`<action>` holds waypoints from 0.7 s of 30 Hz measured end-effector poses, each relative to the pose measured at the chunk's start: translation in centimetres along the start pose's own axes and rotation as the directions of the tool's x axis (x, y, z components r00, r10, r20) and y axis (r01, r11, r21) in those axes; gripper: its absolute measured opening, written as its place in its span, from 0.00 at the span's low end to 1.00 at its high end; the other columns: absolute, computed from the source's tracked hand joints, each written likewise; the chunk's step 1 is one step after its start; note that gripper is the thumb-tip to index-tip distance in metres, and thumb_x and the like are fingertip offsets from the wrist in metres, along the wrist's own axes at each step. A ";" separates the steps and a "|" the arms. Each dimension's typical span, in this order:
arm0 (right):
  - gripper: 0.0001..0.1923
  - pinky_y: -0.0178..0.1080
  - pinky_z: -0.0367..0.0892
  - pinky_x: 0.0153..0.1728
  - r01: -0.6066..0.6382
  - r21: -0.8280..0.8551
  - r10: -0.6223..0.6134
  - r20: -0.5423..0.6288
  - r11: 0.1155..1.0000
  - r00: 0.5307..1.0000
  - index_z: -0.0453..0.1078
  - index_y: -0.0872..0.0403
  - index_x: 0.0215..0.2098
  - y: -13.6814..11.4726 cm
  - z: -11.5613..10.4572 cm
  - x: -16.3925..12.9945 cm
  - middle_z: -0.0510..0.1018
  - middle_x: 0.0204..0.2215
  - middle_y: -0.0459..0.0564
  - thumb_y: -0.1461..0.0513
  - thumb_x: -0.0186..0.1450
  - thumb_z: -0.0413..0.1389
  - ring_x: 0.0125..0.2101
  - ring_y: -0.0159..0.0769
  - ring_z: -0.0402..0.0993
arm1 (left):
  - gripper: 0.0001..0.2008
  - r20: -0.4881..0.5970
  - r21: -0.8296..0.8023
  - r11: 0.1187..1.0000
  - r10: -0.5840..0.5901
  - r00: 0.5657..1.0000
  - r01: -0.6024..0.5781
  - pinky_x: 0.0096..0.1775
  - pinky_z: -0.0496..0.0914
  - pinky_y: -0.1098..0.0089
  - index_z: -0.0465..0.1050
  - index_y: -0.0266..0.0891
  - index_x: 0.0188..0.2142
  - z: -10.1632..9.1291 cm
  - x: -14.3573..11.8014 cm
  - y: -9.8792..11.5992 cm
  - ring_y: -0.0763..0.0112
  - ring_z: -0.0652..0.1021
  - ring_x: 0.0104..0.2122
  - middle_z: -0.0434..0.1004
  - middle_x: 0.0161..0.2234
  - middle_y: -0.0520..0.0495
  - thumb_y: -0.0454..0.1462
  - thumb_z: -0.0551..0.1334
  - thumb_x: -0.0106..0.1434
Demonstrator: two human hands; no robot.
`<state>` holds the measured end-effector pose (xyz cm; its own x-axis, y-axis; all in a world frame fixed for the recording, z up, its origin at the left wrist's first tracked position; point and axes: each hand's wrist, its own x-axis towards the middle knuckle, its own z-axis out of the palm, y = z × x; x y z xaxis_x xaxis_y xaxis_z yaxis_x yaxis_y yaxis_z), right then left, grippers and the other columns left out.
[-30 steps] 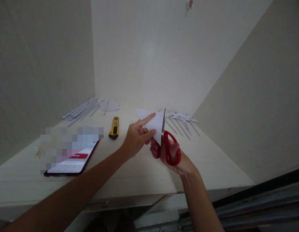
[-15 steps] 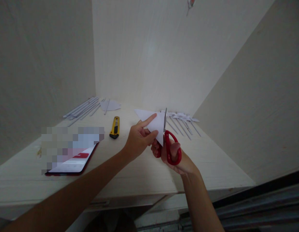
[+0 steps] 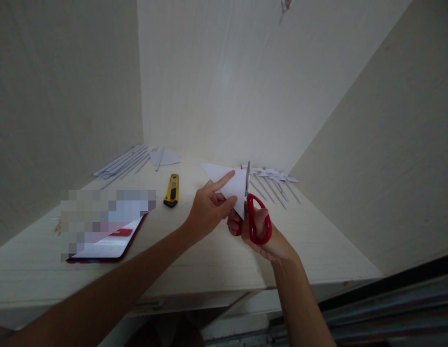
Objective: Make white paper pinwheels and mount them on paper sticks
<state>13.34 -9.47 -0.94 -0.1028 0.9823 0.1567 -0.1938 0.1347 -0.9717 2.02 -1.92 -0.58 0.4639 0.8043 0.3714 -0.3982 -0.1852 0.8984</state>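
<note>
A white piece of paper [image 3: 233, 185], roughly triangular, is pinched in my left hand [image 3: 209, 208], with the index finger and thumb lying on its face. My right hand [image 3: 258, 236] grips red-handled scissors [image 3: 269, 226], its thumb through the near loop and fingers around the other. The scissors' metal blades point up and away, along the paper's right edge. The lower blade is partly hidden by the paper. Both hands are above the table, close together.
A yellow utility knife [image 3: 171, 191] lies left of my hands. Nearer left is a phone or tablet [image 3: 111, 246], partly blurred out. Rolled paper sticks [image 3: 124, 161] and a paper scrap [image 3: 168, 157] lie back left; sticks with paper pieces [image 3: 272, 173] lie back right. Walls enclose the table [image 3: 195, 274].
Almost nothing differs. My right thumb and the scissors' near handle loop have shifted very slightly; the paper and my left hand stay in place.
</note>
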 end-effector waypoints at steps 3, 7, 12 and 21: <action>0.27 0.36 0.55 0.28 -0.016 0.027 0.015 0.003 1.000 1.000 0.64 0.53 0.32 0.1 0.0 0.0 0.59 0.28 0.47 0.39 0.53 0.49 0.26 0.30 0.52 | 0.31 -0.018 0.010 1.000 0.018 1.000 -0.018 0.14 0.61 0.81 0.60 0.29 0.55 0.0 0.0 0.0 0.83 0.66 0.11 0.62 0.12 0.61 0.32 0.62 0.50; 0.25 0.36 0.54 0.27 -0.021 0.082 0.022 -0.019 0.996 1.000 0.62 0.53 0.32 -0.1 0.3 0.0 0.58 0.28 0.46 0.41 0.54 0.50 0.27 0.30 0.53 | 0.32 -0.025 0.020 0.999 0.032 0.999 -0.032 0.13 0.61 0.82 0.60 0.27 0.55 0.1 0.0 0.0 0.83 0.66 0.11 0.61 0.13 0.61 0.32 0.62 0.50; 0.24 0.35 0.54 0.26 -0.022 0.095 0.026 -0.045 0.995 0.999 0.61 0.54 0.31 0.1 0.4 0.2 0.58 0.26 0.46 0.41 0.55 0.49 0.26 0.29 0.52 | 0.31 -0.036 0.066 0.997 0.041 0.999 -0.039 0.14 0.61 0.83 0.60 0.27 0.55 0.2 -0.2 0.1 0.83 0.66 0.11 0.61 0.12 0.62 0.32 0.62 0.51; 0.20 0.33 0.53 0.26 -0.037 0.127 0.045 -0.064 0.991 0.997 0.59 0.54 0.29 0.3 0.7 0.4 0.58 0.25 0.44 0.46 0.61 0.47 0.25 0.28 0.54 | 0.30 -0.030 0.085 0.995 0.045 0.999 -0.042 0.15 0.64 0.82 0.59 0.29 0.55 0.4 -0.3 0.0 0.80 0.70 0.12 0.64 0.12 0.60 0.32 0.61 0.52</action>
<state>12.57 -9.10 -1.02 -0.0490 0.9937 0.1009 -0.3125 0.0807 -0.9465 2.19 -2.38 -0.65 0.4219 0.8114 0.4045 -0.3484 -0.2667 0.8986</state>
